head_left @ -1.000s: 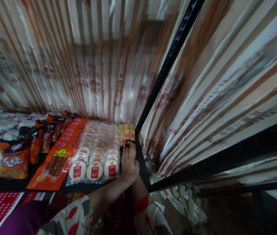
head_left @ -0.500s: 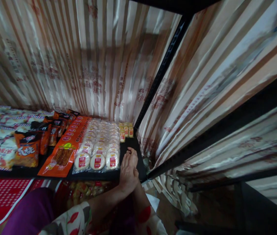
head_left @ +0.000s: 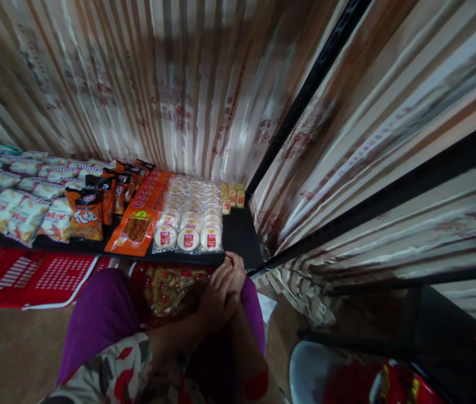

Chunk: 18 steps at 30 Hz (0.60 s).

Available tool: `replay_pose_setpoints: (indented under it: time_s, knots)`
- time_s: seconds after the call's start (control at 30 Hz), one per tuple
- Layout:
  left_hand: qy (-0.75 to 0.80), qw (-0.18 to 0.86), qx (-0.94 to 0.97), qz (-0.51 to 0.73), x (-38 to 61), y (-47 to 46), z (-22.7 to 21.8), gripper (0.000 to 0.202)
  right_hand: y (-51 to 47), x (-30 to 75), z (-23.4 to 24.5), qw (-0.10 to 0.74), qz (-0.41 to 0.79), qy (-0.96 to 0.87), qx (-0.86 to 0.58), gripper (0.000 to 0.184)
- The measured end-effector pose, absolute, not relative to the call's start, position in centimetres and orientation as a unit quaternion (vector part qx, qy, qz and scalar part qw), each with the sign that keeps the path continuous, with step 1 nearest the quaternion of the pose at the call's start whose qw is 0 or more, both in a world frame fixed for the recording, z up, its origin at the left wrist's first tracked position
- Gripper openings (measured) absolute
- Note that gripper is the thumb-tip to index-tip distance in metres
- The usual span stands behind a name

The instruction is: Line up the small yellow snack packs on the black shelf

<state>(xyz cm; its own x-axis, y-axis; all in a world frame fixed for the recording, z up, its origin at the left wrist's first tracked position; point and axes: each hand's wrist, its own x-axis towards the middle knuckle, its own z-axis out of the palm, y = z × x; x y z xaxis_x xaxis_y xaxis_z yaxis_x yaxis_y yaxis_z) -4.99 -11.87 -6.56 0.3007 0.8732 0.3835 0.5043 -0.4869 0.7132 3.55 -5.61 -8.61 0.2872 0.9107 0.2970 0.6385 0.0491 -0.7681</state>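
My left hand (head_left: 216, 300) lies across my right hand (head_left: 234, 275), its fingers folded over it. Both are gathered above my right knee, just in front of the black shelf (head_left: 242, 235). No goods show in either hand, and most of the right hand's fingers are covered. Closest on the shelf are rows of round white rice crackers (head_left: 188, 239) in clear wrappers. Behind and right of them stand small yellow packets (head_left: 233, 197). A flat orange bag of brown sticks (head_left: 137, 224) lies left of the crackers.
Orange-black snack bags (head_left: 86, 216) and many white snack bags (head_left: 27, 216) line the shelf's left. A red basket (head_left: 48, 275) is below; a clear bag of snacks (head_left: 174, 289) sits between my knees. Black posts (head_left: 305, 95) and curtains (head_left: 187, 101) enclose the shelf.
My joined hands have drawn back from the shelf top to its front edge, over my knee. The view has tilted down and shifted left, showing more of my legs. The goods keep their arrangement.
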Motion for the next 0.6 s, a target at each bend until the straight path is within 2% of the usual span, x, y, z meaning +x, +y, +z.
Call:
replay_pose_setpoints:
  time_s: [0.17, 0.23, 0.4, 0.6]
  knots:
    - [0.398, 0.196, 0.813, 0.377, -8.7, -14.3, -9.8, 0.053, -9.3, 1.6, -11.3, 0.494, 0.265, -0.553, -0.616, 0.026]
    - [0.409, 0.202, 0.812, 0.363, -9.9, -14.9, -11.1, 0.052, -10.0, 0.9, -12.8, 0.482, 0.311, -0.554, -0.603, 0.028]
    - [0.484, 0.276, 0.781, 0.282, -12.0, -15.0, -13.2, 0.046, -9.6, -0.7, -15.8, 0.322, 0.417, -0.567, -0.633, 0.029]
    - [0.575, 0.332, 0.722, 0.196, -13.1, -13.9, -15.8, 0.042, -9.4, -2.5, -18.1, 0.193, 0.438, -0.590, -0.650, 0.025]
